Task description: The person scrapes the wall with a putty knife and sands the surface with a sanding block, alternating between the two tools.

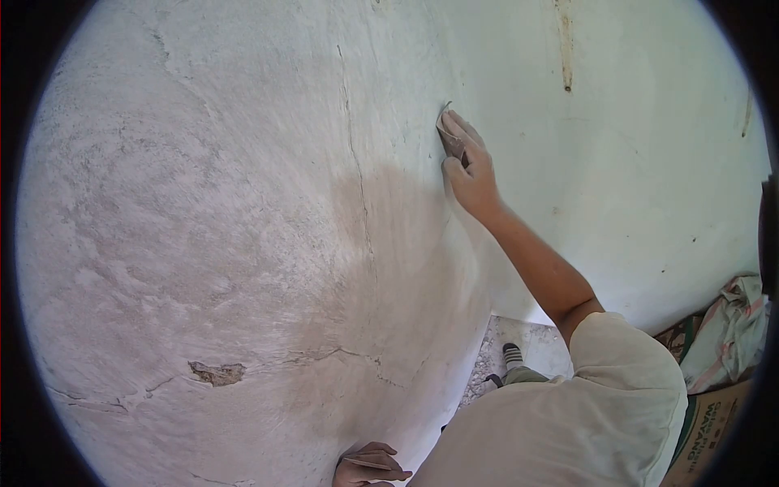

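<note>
My right hand [473,168] is pressed against the wall near the corner, its arm stretched upward. Its fingers and thumb hold a folded piece of sandpaper [451,146] flat to the plaster. Low in the view, my left hand [365,469] is close to the wall, fingers curled around a thin flat piece [367,463] whose kind I cannot make out. The plastered wall [243,203] is whitish, with brushed, dusty marks. A long vertical crack [354,154] runs down it, left of my right hand.
A chipped hole [217,373] and a jagged crack [333,353] mark the lower wall. The pale green adjoining wall [633,162] has a rusty streak [566,49]. At lower right are a cardboard box [706,430] and a crumpled sack [729,333]. Debris lies on the floor [483,357].
</note>
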Demonstrator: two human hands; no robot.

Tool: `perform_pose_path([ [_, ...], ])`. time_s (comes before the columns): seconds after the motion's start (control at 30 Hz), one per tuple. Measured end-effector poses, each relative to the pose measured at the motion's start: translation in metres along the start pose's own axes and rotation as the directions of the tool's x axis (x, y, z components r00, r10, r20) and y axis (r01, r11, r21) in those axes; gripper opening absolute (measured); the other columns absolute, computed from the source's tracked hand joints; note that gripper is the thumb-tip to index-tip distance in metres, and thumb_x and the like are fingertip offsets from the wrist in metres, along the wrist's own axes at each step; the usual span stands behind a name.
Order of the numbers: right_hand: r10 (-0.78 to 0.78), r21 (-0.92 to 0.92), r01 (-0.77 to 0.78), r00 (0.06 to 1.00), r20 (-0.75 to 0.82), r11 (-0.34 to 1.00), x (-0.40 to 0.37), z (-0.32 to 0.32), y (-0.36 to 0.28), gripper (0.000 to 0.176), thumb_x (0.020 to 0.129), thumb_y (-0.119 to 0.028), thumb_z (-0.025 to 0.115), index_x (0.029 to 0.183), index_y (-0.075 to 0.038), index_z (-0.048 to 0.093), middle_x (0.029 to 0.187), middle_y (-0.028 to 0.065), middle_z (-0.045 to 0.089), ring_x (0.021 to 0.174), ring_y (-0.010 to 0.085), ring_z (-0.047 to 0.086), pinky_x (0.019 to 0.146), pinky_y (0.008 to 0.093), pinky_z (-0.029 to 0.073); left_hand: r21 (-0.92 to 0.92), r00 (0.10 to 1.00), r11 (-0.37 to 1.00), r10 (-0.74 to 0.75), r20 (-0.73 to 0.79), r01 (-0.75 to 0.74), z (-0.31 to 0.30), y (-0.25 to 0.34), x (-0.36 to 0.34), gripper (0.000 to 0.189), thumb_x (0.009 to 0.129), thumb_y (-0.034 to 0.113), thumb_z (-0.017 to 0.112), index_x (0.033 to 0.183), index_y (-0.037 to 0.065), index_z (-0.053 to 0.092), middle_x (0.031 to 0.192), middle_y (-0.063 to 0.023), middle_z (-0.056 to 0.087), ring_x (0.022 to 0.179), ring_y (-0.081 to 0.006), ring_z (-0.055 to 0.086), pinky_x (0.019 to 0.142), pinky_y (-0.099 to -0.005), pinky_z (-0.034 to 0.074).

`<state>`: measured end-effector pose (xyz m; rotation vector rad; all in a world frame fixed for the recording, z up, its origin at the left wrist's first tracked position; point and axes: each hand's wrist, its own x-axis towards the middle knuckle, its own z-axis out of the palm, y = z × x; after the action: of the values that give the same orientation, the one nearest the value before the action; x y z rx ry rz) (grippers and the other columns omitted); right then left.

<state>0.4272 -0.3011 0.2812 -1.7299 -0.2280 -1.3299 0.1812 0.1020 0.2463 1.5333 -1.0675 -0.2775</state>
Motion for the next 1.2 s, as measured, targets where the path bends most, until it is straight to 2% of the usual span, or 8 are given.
perform_pose_path([
  [0.1,0.005,-0.075,-0.003,1.0,0.027,0.997,0.005,-0.005,0.004,0.065,0.076,0.006,0.049,0.14,-0.007,0.051,0.148,0.0202,0.044,0.137,0.0377,0.039,0.116,0.0417,0.029,0.093,0.973,0.97,0.221,0.06,-0.226,-0.001,-0.007,0.0,0.031,0.086,0.028,0.069,0.079,-0.002,0.074,0.072,-0.0145,0.069,0.065,-0.0278,0.065,0.076,-0.0459,0.05],
  [0.2,0.013,-0.136,-0.006,0.998,0.054,0.991,-0.001,-0.005,0.001,0.066,0.076,0.008,0.049,0.139,-0.008,0.053,0.147,0.0204,0.044,0.137,0.0388,0.039,0.115,0.0434,0.028,0.067,0.999,0.998,0.0,0.051,-0.003,-0.003,-0.001,0.001,0.029,0.085,0.026,0.071,0.079,-0.002,0.074,0.072,-0.014,0.069,0.065,-0.0269,0.065,0.076,-0.0456,0.05],
  [0.47,-0.112,-0.26,0.12,0.993,0.047,0.958,-0.063,0.006,-0.007,0.065,0.076,0.013,0.047,0.137,-0.009,0.056,0.145,0.0209,0.047,0.138,0.0429,0.037,0.113,0.0486,0.029,0.093,0.997,0.994,0.045,0.068,-0.051,-0.003,-0.003,0.001,0.031,0.084,0.028,0.072,0.079,-0.003,0.074,0.074,-0.0153,0.07,0.064,-0.0278,0.065,0.074,-0.0463,0.05],
  [0.73,-0.043,-0.266,0.032,0.998,-0.035,0.963,-0.037,0.015,-0.013,0.062,0.078,0.012,0.047,0.136,-0.007,0.056,0.148,0.0203,0.044,0.14,0.0411,0.036,0.114,0.0489,0.027,0.098,0.993,0.995,-0.039,0.108,0.029,-0.004,0.005,0.009,0.024,0.087,0.023,0.068,0.078,0.002,0.067,0.074,-0.0177,0.069,0.061,-0.0283,0.064,0.07,-0.0483,0.051],
  [0.87,0.002,-0.239,0.0,1.0,0.007,0.971,-0.076,0.021,-0.024,0.063,0.079,0.012,0.046,0.139,-0.007,0.053,0.15,0.0197,0.042,0.141,0.0418,0.034,0.114,0.0486,0.026,0.099,0.993,0.993,0.056,0.101,-0.066,-0.006,0.0,0.01,0.021,0.088,0.023,0.067,0.081,0.003,0.066,0.074,-0.0183,0.069,0.061,-0.0283,0.064,0.069,-0.0484,0.051],
  [0.9,-0.059,-0.327,0.062,0.998,0.021,0.943,-0.075,0.021,-0.014,0.064,0.08,0.011,0.045,0.141,-0.006,0.05,0.15,0.0192,0.042,0.142,0.0422,0.032,0.115,0.0486,0.025,0.103,0.991,0.99,0.091,0.101,-0.101,-0.005,-0.001,0.01,0.021,0.088,0.023,0.067,0.082,0.003,0.066,0.074,-0.0184,0.069,0.06,-0.0283,0.063,0.068,-0.0484,0.051],
  [1.03,0.011,-0.344,-0.018,1.0,-0.023,0.939,-0.044,0.018,-0.02,0.065,0.08,0.011,0.047,0.142,-0.006,0.049,0.15,0.0186,0.042,0.142,0.0423,0.032,0.114,0.0489,0.026,0.12,0.97,0.965,0.223,0.099,-0.234,-0.002,-0.002,0.012,0.019,0.088,0.023,0.066,0.085,0.004,0.064,0.074,-0.019,0.069,0.06,-0.0283,0.063,0.067,-0.0485,0.051],
  [1.2,0.036,-0.327,-0.023,0.999,0.034,0.945,-0.062,0.017,-0.049,0.064,0.08,0.01,0.048,0.141,-0.008,0.05,0.15,0.0173,0.042,0.141,0.0433,0.033,0.11,0.05,0.029,0.12,0.967,0.966,0.211,0.141,-0.228,-0.004,0.001,0.016,0.017,0.09,0.022,0.064,0.098,0.007,0.061,0.074,-0.0202,0.069,0.057,-0.0276,0.062,0.063,-0.0472,0.052],
])
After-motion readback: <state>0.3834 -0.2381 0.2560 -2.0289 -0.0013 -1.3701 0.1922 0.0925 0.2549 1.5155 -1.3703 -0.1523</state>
